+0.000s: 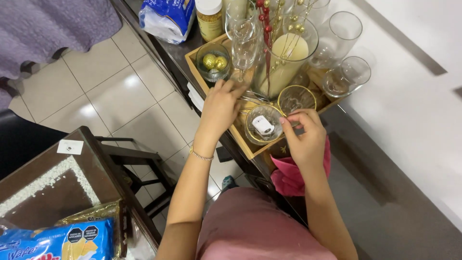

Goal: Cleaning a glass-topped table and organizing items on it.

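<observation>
From the head camera, your left hand (219,108) reaches into the wooden tray (240,139), fingers loosely spread and touching the foot of the tall stemmed glass (243,45), which stands upright just beyond your fingertips. Your right hand (305,139) pinches the rim of the gold-rimmed glass bowl (262,126) holding a small white object (263,124); the bowl lies just left of that hand, between both hands. A pink cloth (288,178) sits under your right wrist. The right hand is nearer the bowl.
</observation>
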